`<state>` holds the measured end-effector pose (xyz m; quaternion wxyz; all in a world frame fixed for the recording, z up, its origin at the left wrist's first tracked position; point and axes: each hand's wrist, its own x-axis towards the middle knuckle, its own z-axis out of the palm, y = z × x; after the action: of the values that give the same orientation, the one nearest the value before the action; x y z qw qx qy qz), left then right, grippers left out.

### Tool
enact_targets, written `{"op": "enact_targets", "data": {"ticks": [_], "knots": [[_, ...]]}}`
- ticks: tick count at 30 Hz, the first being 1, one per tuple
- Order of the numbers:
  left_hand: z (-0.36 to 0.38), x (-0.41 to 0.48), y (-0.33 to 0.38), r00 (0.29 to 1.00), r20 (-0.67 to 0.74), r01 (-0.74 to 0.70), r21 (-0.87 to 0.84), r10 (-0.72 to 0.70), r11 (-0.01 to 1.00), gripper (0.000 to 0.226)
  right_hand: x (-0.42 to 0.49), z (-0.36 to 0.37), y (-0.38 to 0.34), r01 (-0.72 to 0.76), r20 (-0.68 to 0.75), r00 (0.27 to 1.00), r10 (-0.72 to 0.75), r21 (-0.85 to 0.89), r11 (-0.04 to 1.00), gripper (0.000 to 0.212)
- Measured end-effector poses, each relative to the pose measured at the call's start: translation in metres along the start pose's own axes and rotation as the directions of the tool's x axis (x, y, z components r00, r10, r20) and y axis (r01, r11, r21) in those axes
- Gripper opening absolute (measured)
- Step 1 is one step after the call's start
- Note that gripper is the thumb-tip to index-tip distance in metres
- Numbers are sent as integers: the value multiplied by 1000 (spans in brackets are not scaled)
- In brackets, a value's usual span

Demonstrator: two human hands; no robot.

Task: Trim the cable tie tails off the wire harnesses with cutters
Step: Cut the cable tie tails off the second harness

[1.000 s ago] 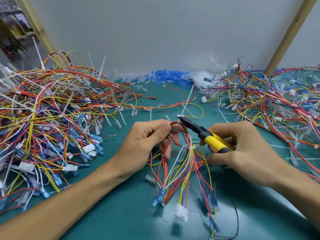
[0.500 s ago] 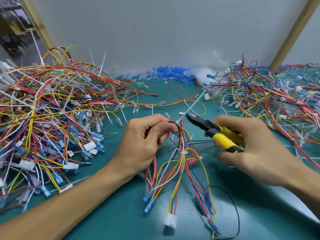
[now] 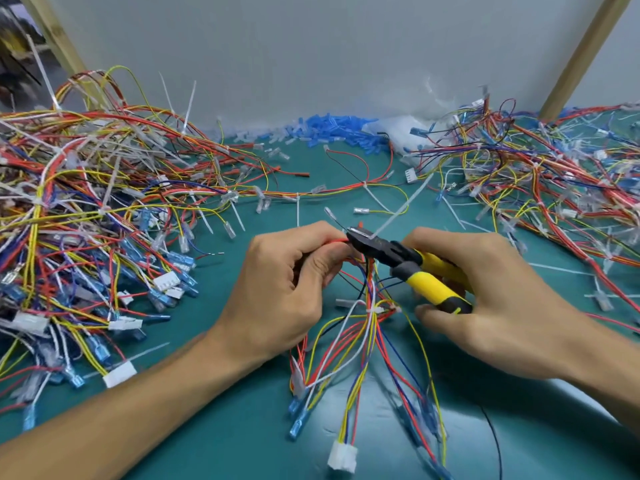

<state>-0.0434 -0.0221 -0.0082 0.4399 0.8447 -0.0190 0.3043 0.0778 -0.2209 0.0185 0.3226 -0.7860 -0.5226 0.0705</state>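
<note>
My left hand (image 3: 287,289) grips the top of a wire harness (image 3: 367,344) of red, yellow, blue and white wires above the teal mat. Its connectors hang toward me. My right hand (image 3: 491,299) holds yellow-and-black cutters (image 3: 415,268) by the handles. The cutter jaws (image 3: 360,235) sit against the base of a white cable tie tail (image 3: 401,206), right beside my left thumb. The tail sticks up and to the right. A second white tie (image 3: 375,311) wraps the bundle lower down.
A big heap of harnesses (image 3: 86,220) with long tie tails fills the left. Another heap (image 3: 554,188) covers the right. Blue terminal sleeves (image 3: 332,129) and a plastic bag (image 3: 398,133) lie against the back wall. Cut tie tails litter the teal mat (image 3: 242,427).
The cutters moved left, back to the harness top, and their jaws now meet the tie tail's base. My left hand shifted its grip slightly on the bundle.
</note>
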Motion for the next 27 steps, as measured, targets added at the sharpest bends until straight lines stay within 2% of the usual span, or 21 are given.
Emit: {"op": "enact_targets", "data": {"ticks": [4, 7, 13, 17, 22, 27], "knots": [[-1, 0, 3, 998, -51, -42, 106, 47, 993, 31, -2, -2, -3, 20, 18, 1000, -20, 11, 1000, 24], [-1, -1, 3, 994, -90, -51, 155, 65, 987, 25, -1, -2, -4, 55, 1, 998, -55, -50, 997, 26], [-3, -1, 10, 978, -114, -146, 236, 177, 961, 25, -3, -4, -3, 110, -37, 993, -114, -102, 989, 35], [-3, -2, 9, 976, -117, -151, 245, 184, 958, 25, -3, -3, -5, 108, -44, 993, -113, -102, 989, 35], [-5, -1, 10, 973, -114, -167, 251, 200, 953, 25, -5, -2, -7, 110, -58, 991, -119, -150, 983, 31], [-7, -1, 12, 967, -118, -185, 275, 224, 943, 23, -7, 2, -12, 80, -99, 991, -94, -131, 988, 17]]}}
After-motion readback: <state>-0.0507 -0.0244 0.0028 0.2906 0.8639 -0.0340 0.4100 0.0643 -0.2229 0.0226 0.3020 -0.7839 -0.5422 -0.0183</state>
